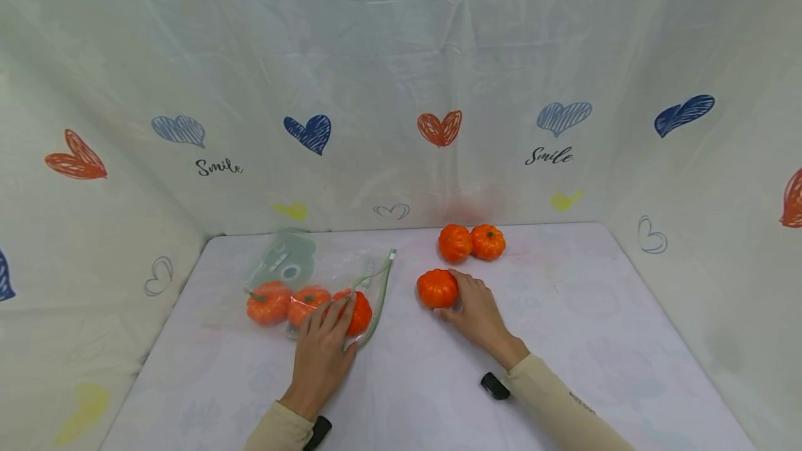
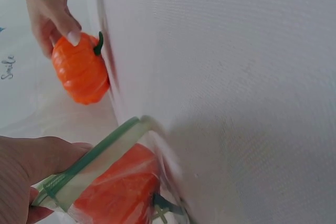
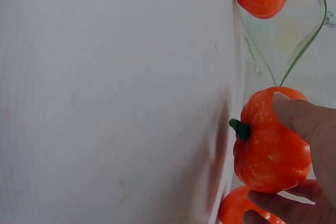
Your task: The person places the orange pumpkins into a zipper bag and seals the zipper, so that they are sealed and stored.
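Note:
In the head view my right hand [image 1: 481, 312] grips a small ribbed orange pumpkin [image 1: 435, 289] from its right side. The right wrist view shows that pumpkin's dark green stem [image 3: 240, 129] and my thumb over its side. To the left, a clear zip bag [image 1: 379, 291] with a green edge lies on the table, its mouth facing right. Three orange pumpkins [image 1: 269, 303] sit in it. Above the bag's mouth is my left hand [image 1: 322, 350], pinching the green rim [image 2: 94, 153] between thumb and fingers. The left wrist view shows the rim held up beside one bagged pumpkin [image 2: 123, 190].
Behind the right hand, two more orange pumpkins, one left [image 1: 454, 243] and one right [image 1: 488, 242], stand together near the back edge of the white table [image 1: 564, 367]. A white curtain [image 1: 376, 75] printed with hearts hangs behind and at both sides.

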The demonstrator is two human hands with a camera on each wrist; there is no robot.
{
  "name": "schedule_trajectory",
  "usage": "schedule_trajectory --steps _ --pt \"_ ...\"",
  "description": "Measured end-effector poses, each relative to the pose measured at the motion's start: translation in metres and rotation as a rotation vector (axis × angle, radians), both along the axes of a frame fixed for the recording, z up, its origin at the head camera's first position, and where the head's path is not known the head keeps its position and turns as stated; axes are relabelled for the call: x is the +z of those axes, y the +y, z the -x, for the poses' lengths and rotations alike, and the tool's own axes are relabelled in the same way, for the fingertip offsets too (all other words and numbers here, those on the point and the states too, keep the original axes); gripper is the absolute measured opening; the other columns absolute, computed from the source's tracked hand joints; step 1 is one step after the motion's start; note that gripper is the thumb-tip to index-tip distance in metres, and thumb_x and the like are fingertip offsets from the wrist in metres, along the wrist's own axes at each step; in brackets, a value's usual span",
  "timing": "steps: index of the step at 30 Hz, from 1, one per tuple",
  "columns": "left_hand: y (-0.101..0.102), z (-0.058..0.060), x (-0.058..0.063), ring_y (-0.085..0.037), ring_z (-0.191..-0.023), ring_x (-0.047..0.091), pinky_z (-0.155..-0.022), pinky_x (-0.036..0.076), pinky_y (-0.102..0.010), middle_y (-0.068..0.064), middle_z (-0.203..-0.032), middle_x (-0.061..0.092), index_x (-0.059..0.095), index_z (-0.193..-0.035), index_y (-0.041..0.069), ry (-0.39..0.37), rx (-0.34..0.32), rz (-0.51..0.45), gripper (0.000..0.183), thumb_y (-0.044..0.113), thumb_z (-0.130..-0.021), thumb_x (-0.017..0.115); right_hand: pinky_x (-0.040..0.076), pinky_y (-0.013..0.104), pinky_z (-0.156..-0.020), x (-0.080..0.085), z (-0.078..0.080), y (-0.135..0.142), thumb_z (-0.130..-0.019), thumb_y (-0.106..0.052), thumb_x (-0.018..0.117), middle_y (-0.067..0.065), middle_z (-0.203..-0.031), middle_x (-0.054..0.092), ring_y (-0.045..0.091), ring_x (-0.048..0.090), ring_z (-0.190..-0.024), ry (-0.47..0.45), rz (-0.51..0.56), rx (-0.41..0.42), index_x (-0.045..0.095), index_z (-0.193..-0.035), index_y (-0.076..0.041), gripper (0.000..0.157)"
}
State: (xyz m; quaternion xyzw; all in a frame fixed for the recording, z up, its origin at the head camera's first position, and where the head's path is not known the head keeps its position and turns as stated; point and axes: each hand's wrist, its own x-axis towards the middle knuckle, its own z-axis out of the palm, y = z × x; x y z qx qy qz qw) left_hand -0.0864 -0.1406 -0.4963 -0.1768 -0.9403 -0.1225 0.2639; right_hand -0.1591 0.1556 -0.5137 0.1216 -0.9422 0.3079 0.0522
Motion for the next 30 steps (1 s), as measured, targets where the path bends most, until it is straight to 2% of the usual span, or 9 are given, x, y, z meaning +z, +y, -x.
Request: schedule_trajectory --steps 20,30 --pt "0.001 0.001 0.000 -0.040 -0.120 0.057 -0.100 0.049 -0.055 -0.013 -0.135 0.067 0.066 -0.140 0.001 0.001 -0.006 0.000 0.087 0.010 -0.061 0.102 0.045 0.059 -0.110 0.022 -0.018 -0.029 -0.082 -0.020 0.092 0.015 -0.141 0.063 0.038 0.055 -0.129 0.045 0.054 0.121 0.051 -0.150 0.000 0.082" --pt "0.001 0.000 0.001 -0.040 -0.122 0.057 -0.101 0.050 -0.055 -0.013 -0.136 0.066 0.065 -0.142 0.002 -0.025 0.006 0.011 0.088 0.011 -0.063 0.102 0.043 0.057 -0.114 0.023 -0.020 -0.047 -0.083 -0.024 0.092 0.015 -0.144 0.061 0.037 0.054 -0.132 -0.020 0.062 0.148 0.049 -0.153 -0.002 0.085"
